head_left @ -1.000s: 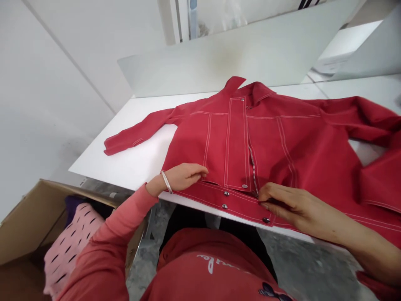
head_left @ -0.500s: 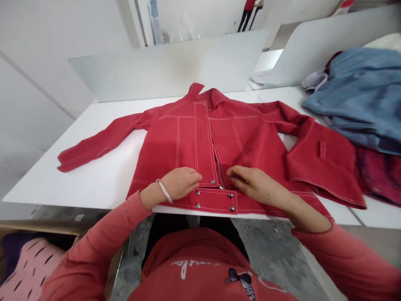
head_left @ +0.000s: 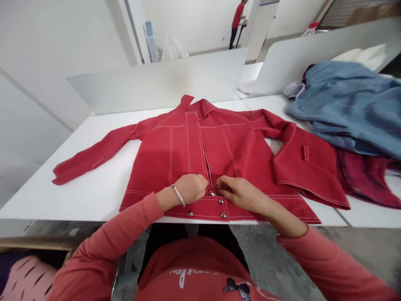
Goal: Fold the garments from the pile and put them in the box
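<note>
A red jacket (head_left: 156, 159) with white stitching lies front up on the white table, sleeves spread to both sides. My left hand (head_left: 191, 188), with a silver bangle at the wrist, is closed at the lower front placket, covering its bottom end; its fingers pinch the placket edge. Just right of the zipper (head_left: 209, 171), my right hand (head_left: 236, 190) has its fingers curled together on the jacket front; what they hold, if anything, is hidden. The zipper pull (head_left: 212, 193) shows between my hands. Metal snaps (head_left: 223, 215) sit on the waistband below.
Blue denim clothing (head_left: 351, 104) and a dark red plaid garment (head_left: 363, 175) are piled at the right of the table (head_left: 94, 200). A low divider (head_left: 156, 83) stands behind the jacket. A box with pink fabric (head_left: 29, 278) is at lower left. Far off stands a person (head_left: 237, 21).
The view has shifted, so the jacket appears farther left and lower. My left hand has moved right onto the placket's lower edge, closer to my right hand, and the zipper pull shows more.
</note>
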The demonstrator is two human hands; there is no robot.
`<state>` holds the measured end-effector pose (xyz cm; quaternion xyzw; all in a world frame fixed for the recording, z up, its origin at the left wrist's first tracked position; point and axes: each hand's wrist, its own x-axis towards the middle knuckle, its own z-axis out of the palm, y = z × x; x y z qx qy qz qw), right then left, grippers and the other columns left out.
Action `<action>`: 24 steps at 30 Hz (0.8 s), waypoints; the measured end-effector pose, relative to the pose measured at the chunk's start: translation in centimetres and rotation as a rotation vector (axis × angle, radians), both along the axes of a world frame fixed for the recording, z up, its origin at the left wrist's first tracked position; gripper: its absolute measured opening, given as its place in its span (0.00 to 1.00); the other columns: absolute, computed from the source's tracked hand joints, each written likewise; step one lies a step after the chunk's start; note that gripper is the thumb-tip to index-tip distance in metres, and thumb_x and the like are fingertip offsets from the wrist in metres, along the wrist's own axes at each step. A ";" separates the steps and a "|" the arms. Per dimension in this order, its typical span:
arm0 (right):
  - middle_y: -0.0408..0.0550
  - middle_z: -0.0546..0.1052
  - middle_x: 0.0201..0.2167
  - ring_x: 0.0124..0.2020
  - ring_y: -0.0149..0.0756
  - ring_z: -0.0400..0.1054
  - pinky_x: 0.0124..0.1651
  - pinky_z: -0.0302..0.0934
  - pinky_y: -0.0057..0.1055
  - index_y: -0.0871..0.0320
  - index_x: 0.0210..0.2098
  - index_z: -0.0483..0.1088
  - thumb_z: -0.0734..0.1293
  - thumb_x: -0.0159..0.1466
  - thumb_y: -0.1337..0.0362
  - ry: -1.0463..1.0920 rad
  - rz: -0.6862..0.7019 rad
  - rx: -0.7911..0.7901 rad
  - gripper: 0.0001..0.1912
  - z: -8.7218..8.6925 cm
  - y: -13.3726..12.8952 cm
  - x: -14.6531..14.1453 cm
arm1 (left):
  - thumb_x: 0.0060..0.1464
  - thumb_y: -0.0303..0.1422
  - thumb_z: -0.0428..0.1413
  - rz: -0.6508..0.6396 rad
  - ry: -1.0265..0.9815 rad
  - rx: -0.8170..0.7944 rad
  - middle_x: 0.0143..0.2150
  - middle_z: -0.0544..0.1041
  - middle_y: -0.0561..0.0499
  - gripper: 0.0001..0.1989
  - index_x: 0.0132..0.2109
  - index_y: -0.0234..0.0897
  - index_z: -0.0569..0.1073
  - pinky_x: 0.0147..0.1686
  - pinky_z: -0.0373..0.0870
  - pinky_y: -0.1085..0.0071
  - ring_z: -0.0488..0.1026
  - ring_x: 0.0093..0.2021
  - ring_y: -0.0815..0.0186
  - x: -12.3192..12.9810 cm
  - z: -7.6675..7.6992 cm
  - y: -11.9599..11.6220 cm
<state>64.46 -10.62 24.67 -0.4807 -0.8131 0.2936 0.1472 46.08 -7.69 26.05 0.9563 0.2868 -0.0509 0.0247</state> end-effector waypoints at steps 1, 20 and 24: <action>0.43 0.67 0.24 0.24 0.28 0.58 0.29 0.53 0.25 0.59 0.29 0.59 0.56 0.55 0.70 0.020 0.003 -0.007 0.03 -0.1 0.0 0.1 | 0.54 0.27 0.45 0.001 -0.026 -0.008 0.32 0.71 0.44 0.09 0.33 0.29 0.68 0.34 0.66 0.69 0.69 0.34 0.63 0.1 0.3 0.0; 0.41 0.63 0.22 0.23 0.26 0.55 0.28 0.51 0.24 0.59 0.27 0.61 0.56 0.56 0.68 0.174 0.013 -0.024 0.04 -0.6 -0.2 0.6 | 0.56 0.27 0.44 -0.132 -0.138 -0.156 0.32 0.71 0.49 0.09 0.34 0.31 0.69 0.36 0.62 0.75 0.67 0.34 0.69 0.9 -0.8 0.2; 0.41 0.63 0.22 0.23 0.26 0.55 0.27 0.51 0.24 0.60 0.28 0.61 0.56 0.56 0.67 0.185 0.021 -0.033 0.04 -0.6 -0.2 0.6 | 0.55 0.28 0.46 -0.189 -0.206 -0.194 0.34 0.70 0.48 0.08 0.36 0.32 0.69 0.39 0.62 0.74 0.67 0.35 0.69 0.9 -1.6 0.0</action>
